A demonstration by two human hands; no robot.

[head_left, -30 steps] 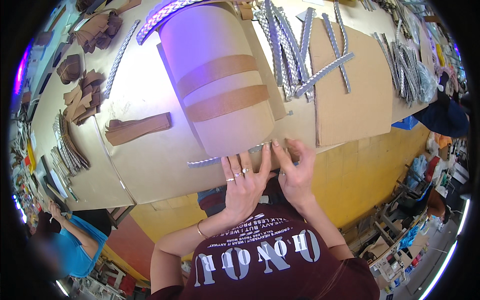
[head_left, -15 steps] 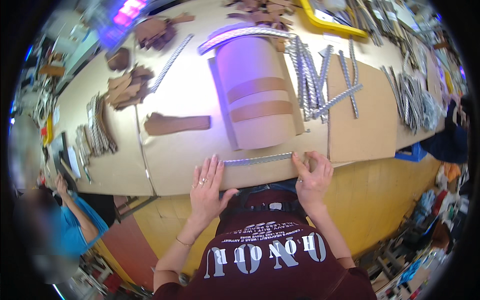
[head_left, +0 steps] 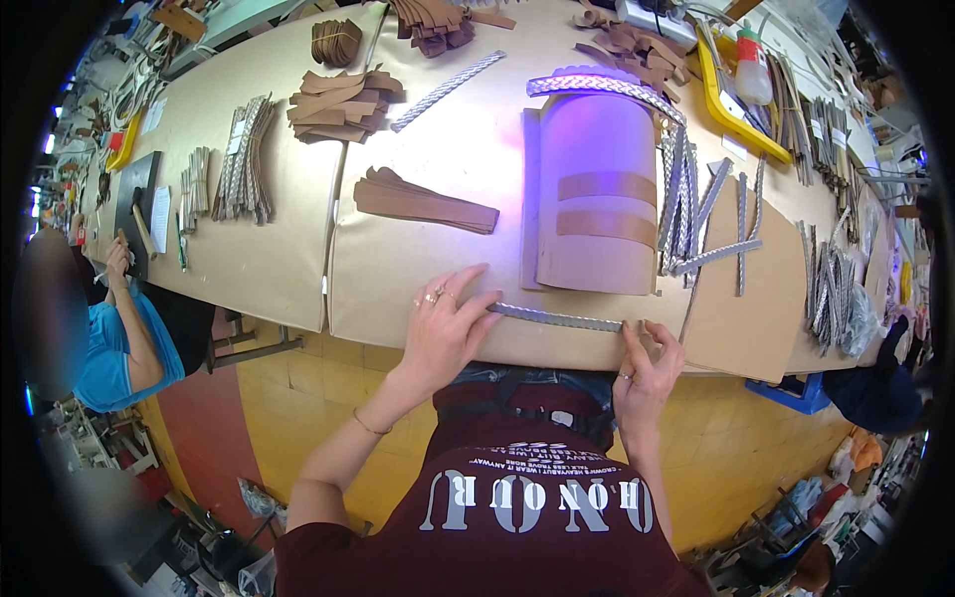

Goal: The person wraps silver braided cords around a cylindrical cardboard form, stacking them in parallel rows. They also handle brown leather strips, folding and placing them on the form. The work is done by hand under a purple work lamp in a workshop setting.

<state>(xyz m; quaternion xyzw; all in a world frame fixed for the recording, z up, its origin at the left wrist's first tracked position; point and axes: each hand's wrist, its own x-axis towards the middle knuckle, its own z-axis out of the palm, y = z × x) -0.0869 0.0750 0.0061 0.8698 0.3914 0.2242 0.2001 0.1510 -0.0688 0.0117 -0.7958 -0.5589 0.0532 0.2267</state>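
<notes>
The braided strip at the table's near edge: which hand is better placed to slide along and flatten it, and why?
Left, probably. The left hand lies flat with its fingertips on one end of the strip, free to sweep. The right hand pins the other end at the table edge.

A dark maroon short-sleeved shirt with pale printed lettering is worn. Rings are seen on the left hand point(head_left: 443, 333) and right hand point(head_left: 645, 373); a thin bracelet circles the left wrist.
</notes>
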